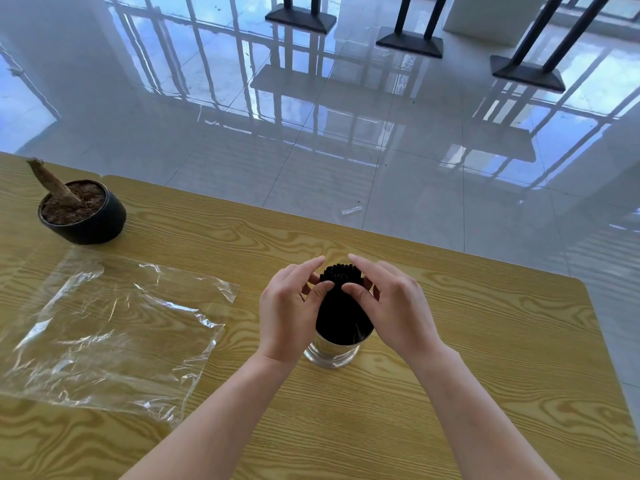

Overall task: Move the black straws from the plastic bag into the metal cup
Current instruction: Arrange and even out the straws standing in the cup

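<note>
On the wooden table [450, 375], black straws [341, 306] stand bundled in the metal cup [330, 351]. Left hand [291, 313] and right hand [394, 306] both pinch the bundle near its top. Plastic bag [110, 327] lies flat to the left, well apart.
</note>
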Action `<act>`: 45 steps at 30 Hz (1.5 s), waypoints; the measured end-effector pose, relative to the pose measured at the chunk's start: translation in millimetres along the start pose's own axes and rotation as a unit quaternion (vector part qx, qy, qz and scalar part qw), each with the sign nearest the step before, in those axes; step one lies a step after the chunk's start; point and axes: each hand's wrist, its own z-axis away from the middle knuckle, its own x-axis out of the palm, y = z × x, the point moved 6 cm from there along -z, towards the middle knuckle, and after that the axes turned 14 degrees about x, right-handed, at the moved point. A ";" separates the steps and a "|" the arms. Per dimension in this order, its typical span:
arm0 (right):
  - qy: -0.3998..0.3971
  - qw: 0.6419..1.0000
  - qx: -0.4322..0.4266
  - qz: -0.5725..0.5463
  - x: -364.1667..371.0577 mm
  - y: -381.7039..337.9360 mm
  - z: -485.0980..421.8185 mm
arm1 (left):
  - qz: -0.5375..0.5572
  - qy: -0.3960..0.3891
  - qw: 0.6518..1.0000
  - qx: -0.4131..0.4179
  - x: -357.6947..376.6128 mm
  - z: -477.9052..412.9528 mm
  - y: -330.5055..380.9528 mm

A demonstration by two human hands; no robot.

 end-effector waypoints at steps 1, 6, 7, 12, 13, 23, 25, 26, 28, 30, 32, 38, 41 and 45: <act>-0.003 1.000 0.002 0.002 0.1 0.1 0.0 | -0.010 -0.007 1.000 0.013 0.4 -0.5 2.2; -0.012 1.000 0.011 -0.002 -0.5 -1.1 -0.7 | -0.028 -0.027 0.999 0.035 1.5 -2.4 4.6; -0.012 1.000 0.012 -0.006 -1.4 -0.7 -0.4 | -0.027 -0.026 0.999 0.033 1.3 -2.8 4.1; -0.008 0.999 0.028 -0.030 -7.0 7.8 3.8 | -0.028 -0.015 0.999 0.021 -1.0 -0.6 3.3; -0.003 0.999 0.031 -0.033 -7.6 9.8 5.6 | -0.029 -0.012 0.999 0.021 -1.5 0.1 3.0; 0.034 0.995 0.065 -0.070 -1.7 17.9 8.5 | -0.016 0.017 0.999 -0.028 -2.9 4.4 -2.7; 0.030 0.994 0.073 -0.080 0.8 17.1 6.8 | -0.017 0.020 0.999 -0.034 -1.9 3.4 -1.0; 0.028 0.993 0.077 -0.082 1.6 17.3 6.0 | -0.019 0.020 0.999 -0.035 -1.3 2.4 -0.4; 0.026 0.993 0.085 -0.082 2.5 18.5 5.2 | -0.026 0.014 0.999 -0.032 -0.1 1.0 -0.4; 0.024 0.992 0.095 -0.083 2.7 20.0 4.3 | -0.035 0.000 0.999 -0.027 1.0 0.3 -0.9; 0.021 0.990 0.107 -0.089 3.2 21.1 2.9 | -0.040 -0.007 0.999 -0.024 1.4 0.1 -0.8; -0.014 0.983 0.150 -0.107 5.7 24.4 -2.5 | -0.032 -0.013 0.999 -0.022 2.5 -1.7 1.7; -0.019 0.981 0.153 -0.116 5.3 24.4 -2.7 | -0.029 -0.016 0.999 -0.024 2.3 0.0 0.5; -0.015 0.984 0.139 -0.108 5.4 22.8 -1.1 | -0.038 -0.028 0.999 -0.005 3.0 2.6 5.1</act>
